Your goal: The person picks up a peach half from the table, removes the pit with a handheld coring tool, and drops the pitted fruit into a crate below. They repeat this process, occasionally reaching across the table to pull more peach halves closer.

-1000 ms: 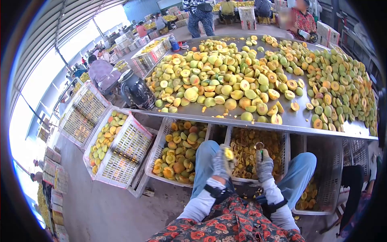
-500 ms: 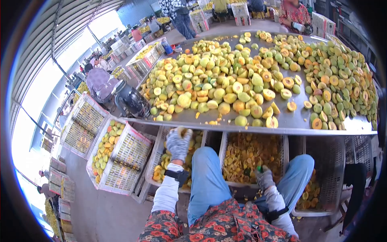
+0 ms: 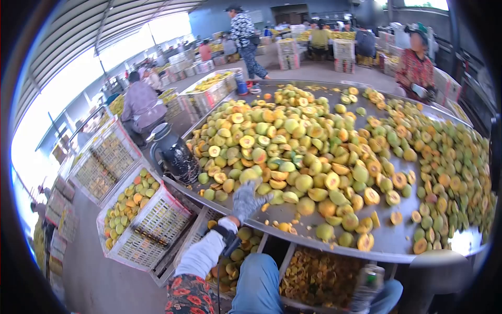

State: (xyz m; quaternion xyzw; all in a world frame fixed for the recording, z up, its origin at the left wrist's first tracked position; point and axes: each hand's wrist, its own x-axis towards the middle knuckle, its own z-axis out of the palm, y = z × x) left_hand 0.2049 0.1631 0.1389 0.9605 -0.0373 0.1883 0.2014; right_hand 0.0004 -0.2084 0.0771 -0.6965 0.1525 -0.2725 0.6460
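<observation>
My left hand [image 3: 247,201], in a grey glove, reaches over the near edge of the metal table [image 3: 324,250] at the front of the heap of cut yellow-green fruit [image 3: 293,131]. Its fingers are spread, with nothing visible held in them. Fruit lies just beyond its fingertips. Low at the right, over my right knee, is a smeared, partly see-through grey shape with green on it [image 3: 367,285]; my right hand cannot be made out clearly there. Below the table edge, one crate [image 3: 282,260] holds fruit scraps, and whole fruit lies beneath my left forearm.
A dark, scuffed jug [image 3: 177,157] stands at the table's left corner. Left of it is a tilted white crate [image 3: 157,230] of fruit. A person in red [image 3: 415,70] is beyond the table at right; another person [image 3: 243,39] is upright behind it. A pale blur [image 3: 444,267] overlaps the lower right.
The view has tilted up and turned. My left hand has moved from the crate under the table to the heap on top. My right hand, clearly visible before with something green, is now indistinct.
</observation>
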